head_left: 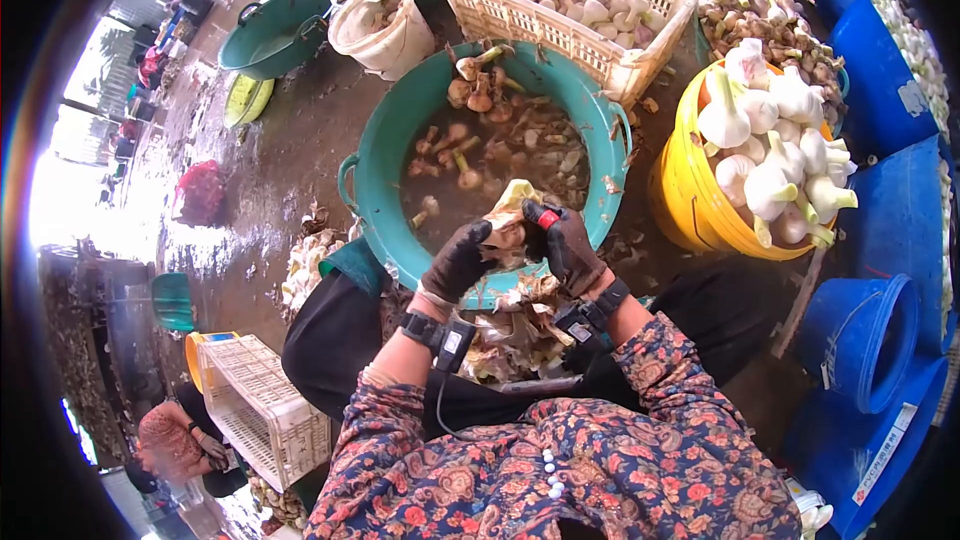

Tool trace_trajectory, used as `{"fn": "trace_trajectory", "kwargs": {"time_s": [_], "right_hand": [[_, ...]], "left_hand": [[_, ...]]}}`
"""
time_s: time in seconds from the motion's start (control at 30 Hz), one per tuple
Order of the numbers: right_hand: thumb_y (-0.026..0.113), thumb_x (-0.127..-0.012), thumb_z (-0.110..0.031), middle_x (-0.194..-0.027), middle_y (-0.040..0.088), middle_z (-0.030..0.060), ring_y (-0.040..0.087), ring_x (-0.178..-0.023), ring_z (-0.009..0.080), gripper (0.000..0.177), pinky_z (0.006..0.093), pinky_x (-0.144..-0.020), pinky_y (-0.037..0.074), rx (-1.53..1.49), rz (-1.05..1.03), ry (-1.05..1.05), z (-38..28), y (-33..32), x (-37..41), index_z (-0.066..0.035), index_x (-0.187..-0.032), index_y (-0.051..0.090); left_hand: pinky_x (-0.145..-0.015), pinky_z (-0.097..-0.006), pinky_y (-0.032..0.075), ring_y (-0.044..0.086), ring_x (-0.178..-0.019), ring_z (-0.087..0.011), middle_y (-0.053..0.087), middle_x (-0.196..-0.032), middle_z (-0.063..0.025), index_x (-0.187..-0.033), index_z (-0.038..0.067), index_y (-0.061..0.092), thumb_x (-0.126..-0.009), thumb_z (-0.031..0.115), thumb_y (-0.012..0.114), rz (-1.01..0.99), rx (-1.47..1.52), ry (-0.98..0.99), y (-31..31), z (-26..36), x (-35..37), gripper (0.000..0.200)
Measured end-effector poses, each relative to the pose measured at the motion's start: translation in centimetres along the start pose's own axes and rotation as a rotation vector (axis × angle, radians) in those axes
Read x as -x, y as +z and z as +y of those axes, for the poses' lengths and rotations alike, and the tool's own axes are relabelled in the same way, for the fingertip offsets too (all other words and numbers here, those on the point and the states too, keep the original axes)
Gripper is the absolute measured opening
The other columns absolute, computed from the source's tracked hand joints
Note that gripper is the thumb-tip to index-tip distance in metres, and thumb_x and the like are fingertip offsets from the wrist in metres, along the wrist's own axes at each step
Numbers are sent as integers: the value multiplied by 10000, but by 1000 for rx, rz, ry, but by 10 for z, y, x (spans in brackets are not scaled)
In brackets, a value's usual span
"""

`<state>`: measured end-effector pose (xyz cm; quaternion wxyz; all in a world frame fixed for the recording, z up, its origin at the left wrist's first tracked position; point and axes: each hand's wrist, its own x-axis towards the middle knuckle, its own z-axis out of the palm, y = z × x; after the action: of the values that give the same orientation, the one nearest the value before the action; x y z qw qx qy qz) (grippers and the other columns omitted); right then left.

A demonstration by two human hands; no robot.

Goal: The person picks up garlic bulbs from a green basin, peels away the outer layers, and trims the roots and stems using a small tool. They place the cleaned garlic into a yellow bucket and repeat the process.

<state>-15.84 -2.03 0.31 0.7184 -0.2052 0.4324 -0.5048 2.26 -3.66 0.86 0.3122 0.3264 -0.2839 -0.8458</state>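
A garlic bulb (pixel 510 232) with loose, pale skin is held over the near rim of a green tub (pixel 385 155). My left hand (pixel 458 262), in a dark glove, is closed around the bulb's left side. Also gloved, my right hand (pixel 573 250) has curled fingers pinching the bulb from the right; a small red band or piece shows at its fingertips. Muddy water fills the tub, with several unpeeled garlic bulbs (pixel 468 176) and bits of skin floating in it. Stripped garlic skins (pixel 515 345) lie heaped between my knees.
At the right stands a yellow bucket (pixel 680 190) piled with peeled white garlic. Behind the tub is a cream crate (pixel 640 65) of bulbs, beside a white bucket (pixel 395 45). Blue bucket (pixel 850 340) sits far right. Another person (pixel 180 440) sits at lower left by a crate (pixel 262 395).
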Motion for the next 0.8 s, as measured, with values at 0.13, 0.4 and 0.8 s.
{"fn": "trace_trajectory", "kwargs": {"time_s": [0.13,0.4,0.8], "right_hand": [[486,-876,-535,-651,516,-36,487,-514,96,461,227,-477,419,-44,103,217,5,-12,-11,-88,-886,600],[546,-879,-369,-688,570,17,534,-576,138,359,302,-496,430,599,-311,-386,89,-67,-61,-15,-926,575],[677,-797,-243,-906,591,-6,522,-808,60,471,252,-734,465,658,-447,202,-6,-30,-12,-19,-1176,511]], "left_hand": [[-891,-301,445,567,-1010,-174,576,-1107,-75,-1217,1,478,-846,244,609,141,-76,160,9,-29,-13,463],[-879,-312,454,607,-954,-256,621,-1052,-141,-1227,-2,488,-662,147,778,476,-1547,793,31,4,-9,652],[-657,-240,486,597,-704,-89,653,-826,-31,-915,-10,644,-854,96,601,418,-652,106,0,-13,-5,130]]}}
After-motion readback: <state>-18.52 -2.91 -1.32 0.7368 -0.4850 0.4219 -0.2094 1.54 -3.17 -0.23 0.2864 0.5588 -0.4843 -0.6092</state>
